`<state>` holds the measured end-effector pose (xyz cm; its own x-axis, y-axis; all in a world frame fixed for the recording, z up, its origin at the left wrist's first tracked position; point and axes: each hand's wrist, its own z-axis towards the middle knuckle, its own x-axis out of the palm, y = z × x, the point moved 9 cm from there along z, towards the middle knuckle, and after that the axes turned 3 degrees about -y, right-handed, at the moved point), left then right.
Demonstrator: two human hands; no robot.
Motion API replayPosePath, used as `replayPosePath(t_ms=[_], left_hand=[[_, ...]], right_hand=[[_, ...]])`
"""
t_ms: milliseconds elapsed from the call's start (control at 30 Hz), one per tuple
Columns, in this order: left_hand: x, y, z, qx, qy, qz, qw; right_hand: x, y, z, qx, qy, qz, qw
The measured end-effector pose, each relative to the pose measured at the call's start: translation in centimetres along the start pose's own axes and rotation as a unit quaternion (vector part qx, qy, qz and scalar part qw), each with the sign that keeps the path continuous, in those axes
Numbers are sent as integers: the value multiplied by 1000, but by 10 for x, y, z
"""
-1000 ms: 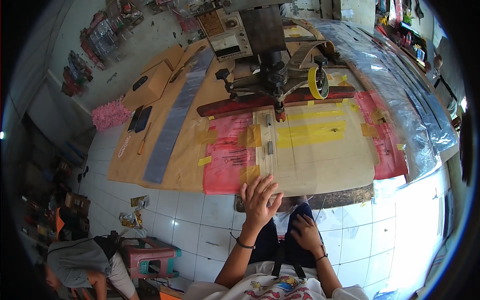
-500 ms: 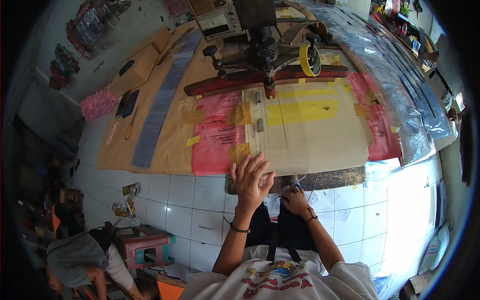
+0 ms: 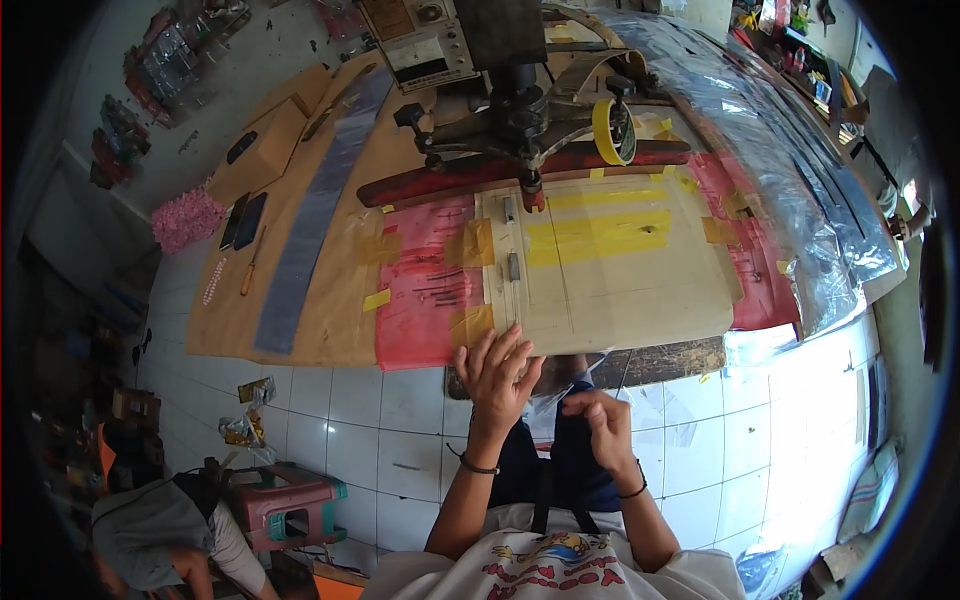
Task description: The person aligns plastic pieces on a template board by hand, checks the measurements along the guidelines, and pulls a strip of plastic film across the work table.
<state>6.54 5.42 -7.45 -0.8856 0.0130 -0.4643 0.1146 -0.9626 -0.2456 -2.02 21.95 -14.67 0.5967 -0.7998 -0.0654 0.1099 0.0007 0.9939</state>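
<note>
My left hand [image 3: 496, 378] rests with its fingers spread on the front edge of the taped board [image 3: 620, 300], near its left side. My right hand [image 3: 603, 425] is raised over my lap, fingers curled; whether it holds anything is too small to tell. Red sheets [image 3: 430, 290] with brown tape flank the board, and yellow tape strips [image 3: 600, 237] cross its surface. Two small metal pieces [image 3: 514, 266] sit near its left side. Above it hangs the machine head [image 3: 520, 120], over a dark red bar [image 3: 440, 177], with a yellow tape roll [image 3: 612, 132] on its right knob.
On the brown table covering [image 3: 225, 320] lie a grey strip [image 3: 310, 240], two phones [image 3: 249, 221], a screwdriver [image 3: 252, 262] and a cardboard box [image 3: 262, 150]. Clear plastic sheets [image 3: 740, 130] cover the right side. A person [image 3: 165, 530] bends beside a stool [image 3: 290, 505] at lower left.
My right hand has lifted from near my leg, its fingers drawing together. My left hand stays at the board's edge. The whole view has shifted as the head camera moved.
</note>
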Motion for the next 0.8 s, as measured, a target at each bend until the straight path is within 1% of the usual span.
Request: replayPosePath(t_ms=[67,100,200,233,333,433,533,633,800], left_hand=[[3,2,-3,13,-7,7,1000],[4,3,-5,22,-7,13,1000],[4,4,-5,34,-3,22,999],[4,4,-5,35,-1,24,999],[4,4,-6,33,6,20,999],[6,5,-9,35,1,27,999],[8,7,-12,37,8,36,999],[8,6,-12,41,-1,38,998],[8,4,-9,33,-5,21,999]], right_hand=[[-1,26,19,1,-35,54,998],[4,41,31,-9,-8,21,1000],[17,29,56,35,27,102,994],[19,29,60,45,20,89,995],[22,24,69,136,6,126,983],[23,16,72,143,-43,151,977],[23,12,76,96,-39,141,985],[24,10,75,82,-33,134,987],[25,26,74,101,-22,101,990]])
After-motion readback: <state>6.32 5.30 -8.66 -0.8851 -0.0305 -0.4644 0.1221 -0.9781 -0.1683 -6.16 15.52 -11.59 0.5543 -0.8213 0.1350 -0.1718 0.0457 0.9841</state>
